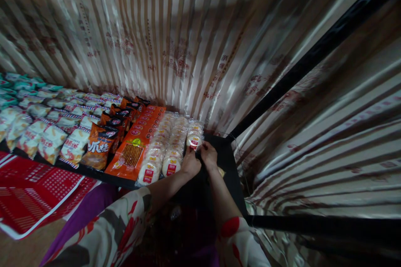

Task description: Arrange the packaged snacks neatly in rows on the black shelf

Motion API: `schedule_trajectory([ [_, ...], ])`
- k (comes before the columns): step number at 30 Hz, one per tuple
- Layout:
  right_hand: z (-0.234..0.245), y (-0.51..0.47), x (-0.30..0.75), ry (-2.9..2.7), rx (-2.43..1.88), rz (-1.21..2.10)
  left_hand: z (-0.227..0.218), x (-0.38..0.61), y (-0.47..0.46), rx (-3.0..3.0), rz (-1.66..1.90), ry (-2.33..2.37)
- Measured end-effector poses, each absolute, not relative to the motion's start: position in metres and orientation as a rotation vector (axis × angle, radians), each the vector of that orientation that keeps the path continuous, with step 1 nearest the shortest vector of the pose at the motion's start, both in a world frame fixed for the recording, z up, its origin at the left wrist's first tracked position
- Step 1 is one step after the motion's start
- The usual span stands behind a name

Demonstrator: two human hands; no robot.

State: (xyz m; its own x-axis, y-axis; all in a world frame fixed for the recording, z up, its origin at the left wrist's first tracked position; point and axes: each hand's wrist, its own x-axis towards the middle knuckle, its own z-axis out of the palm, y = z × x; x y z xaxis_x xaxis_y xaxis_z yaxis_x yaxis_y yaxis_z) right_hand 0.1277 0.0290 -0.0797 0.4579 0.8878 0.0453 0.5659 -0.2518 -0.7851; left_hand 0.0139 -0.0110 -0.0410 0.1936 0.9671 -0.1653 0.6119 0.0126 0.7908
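Observation:
A clear packet of round white rice crackers (pixel 194 142) with a red label stands at the front of the rightmost cracker row. My left hand (pixel 191 164) pinches its lower left edge. On the right side, the fingers of my right hand (pixel 209 154) close on the edge of the same wrapper; the fingertips are partly hidden. Two fuller rows of the same crackers (pixel 150 171) lie to the left, packets leaning one behind another. Beside them is a flat orange snack bag (pixel 130 150) with brown sticks showing through its window.
Orange and black bags (pixel 99 144) and several white snack bags (pixel 52 139) fill the shelf's left part. The black shelf (pixel 227 167) ends at my right, by a dark metal pole (pixel 275 87). Pleated printed curtain (pixel 175 37) hangs behind. A red plastic basket (pixel 34 192) sits lower left.

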Motion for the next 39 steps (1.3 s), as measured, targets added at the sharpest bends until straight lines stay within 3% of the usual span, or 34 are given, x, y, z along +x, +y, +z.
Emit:
schedule_trajectory([
  [39,-0.092,0.029,0.118,-1.190,-1.986,0.357,-0.045,0.019,-0.018,1.646,0.594,1.494],
])
